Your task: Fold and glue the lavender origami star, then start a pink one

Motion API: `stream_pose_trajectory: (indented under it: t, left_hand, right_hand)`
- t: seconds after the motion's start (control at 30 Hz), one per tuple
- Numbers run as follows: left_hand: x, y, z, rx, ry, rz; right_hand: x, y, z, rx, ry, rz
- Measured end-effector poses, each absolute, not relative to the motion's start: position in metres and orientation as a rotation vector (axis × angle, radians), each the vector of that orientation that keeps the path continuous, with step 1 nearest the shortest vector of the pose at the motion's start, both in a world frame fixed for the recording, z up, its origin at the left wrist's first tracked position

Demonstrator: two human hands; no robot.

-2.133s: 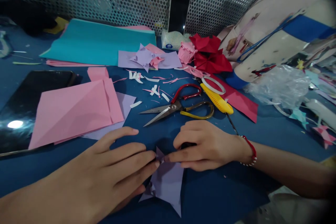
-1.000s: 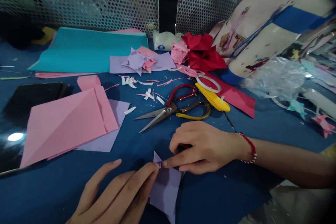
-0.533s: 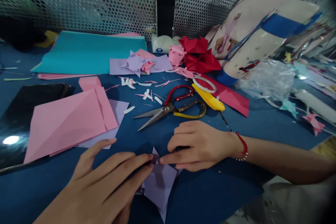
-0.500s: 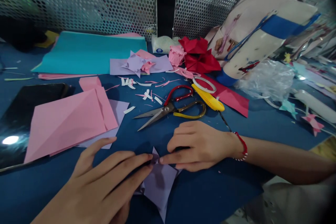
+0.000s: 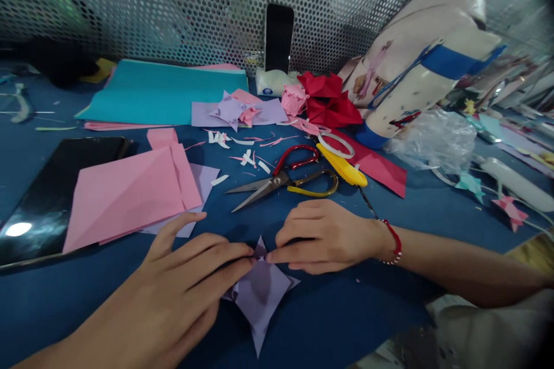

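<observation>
A purple folded paper star (image 5: 262, 294) lies on the blue table in front of me, one point up and one long point toward me. My left hand (image 5: 190, 282) covers its left side, with index and middle fingertips pressed near the upper fold and the thumb lifted away. From the other side, the fingertips of my right hand (image 5: 320, 236) pinch at the base of the upper point; the remaining fingers are curled in. Beyond the hands lie scissors (image 5: 279, 180) with red and yellow-brown handles, blades pointing left. What is under my left palm is hidden.
On the left, pink paper sheets (image 5: 125, 199) overlap a black phone (image 5: 52, 196). Behind are turquoise paper (image 5: 168, 92), a purple star (image 5: 231, 108), red folded paper (image 5: 331, 98) and paper scraps (image 5: 246, 157). A yellow cutter (image 5: 341, 164), a tape roll (image 5: 337, 144) and a bottle (image 5: 415, 89) stand or lie right.
The view has shifted slightly, so the scene sits a little differently. Both hands stay at the star's upper fold, and more of its right and lower points shows.
</observation>
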State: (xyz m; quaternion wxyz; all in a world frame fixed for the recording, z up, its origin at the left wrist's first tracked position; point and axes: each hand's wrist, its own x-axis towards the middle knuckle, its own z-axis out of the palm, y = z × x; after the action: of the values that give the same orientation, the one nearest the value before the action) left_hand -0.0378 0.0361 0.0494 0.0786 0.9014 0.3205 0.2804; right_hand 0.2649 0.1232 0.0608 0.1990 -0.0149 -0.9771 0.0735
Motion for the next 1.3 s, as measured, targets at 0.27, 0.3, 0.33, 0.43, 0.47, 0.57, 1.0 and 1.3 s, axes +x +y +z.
stream_pose_trajectory:
  t: [0.27, 0.3, 0.33, 0.43, 0.47, 0.57, 1.0, 1.3]
  left_hand:
    - [-0.042, 0.051, 0.058, 2.724, 0.819, 0.742]
    - [-0.043, 0.053, 0.059, 2.732, 0.785, 0.725]
    - [-0.045, 0.056, 0.059, 2.742, 0.747, 0.704]
    - [-0.048, 0.063, 0.060, 2.777, 0.668, 0.648]
    - [-0.050, 0.065, 0.060, 2.789, 0.654, 0.634]
    - [-0.052, 0.070, 0.059, 2.836, 0.612, 0.612]
    - [-0.051, 0.073, 0.054, 3.087, 0.552, 0.712]
    - [-0.052, 0.072, 0.059, 2.953, 0.622, 0.587]
  right_hand:
    - [0.266, 0.123, 0.061, -0.036, -2.755, 0.200]
    - [0.265, 0.124, 0.061, -0.036, -2.747, 0.214]
    - [0.265, 0.124, 0.061, -0.036, -2.741, 0.226]
    - [0.265, 0.125, 0.062, -0.042, -2.737, 0.238]
    - [0.265, 0.125, 0.062, -0.048, -2.737, 0.236]
    - [0.265, 0.126, 0.062, -0.061, -2.737, 0.239]
    - [0.260, 0.120, 0.062, -0.022, -2.737, -0.190]
    - [0.259, 0.118, 0.062, -0.031, -2.740, -0.201]
